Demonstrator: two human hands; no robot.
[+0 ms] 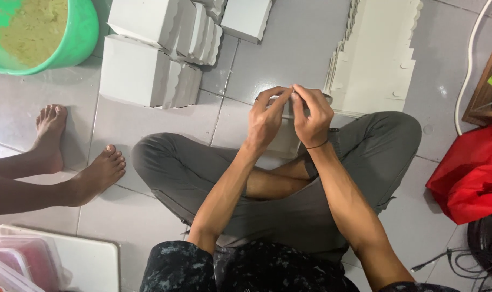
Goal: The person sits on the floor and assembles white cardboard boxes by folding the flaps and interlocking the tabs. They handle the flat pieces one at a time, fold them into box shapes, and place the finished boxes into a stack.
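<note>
I sit cross-legged on a grey tiled floor. My left hand and my right hand meet in front of me, fingertips pinched together on a flat white cardboard box blank that is mostly hidden behind them. A black band circles my right wrist. A stack of flat white box blanks lies just beyond my right hand.
Several folded white boxes stand at the upper left. A green basin with yellowish filling sits at the top left corner. Another person's bare feet rest at the left. Red cloth, cables and plastic containers lie around.
</note>
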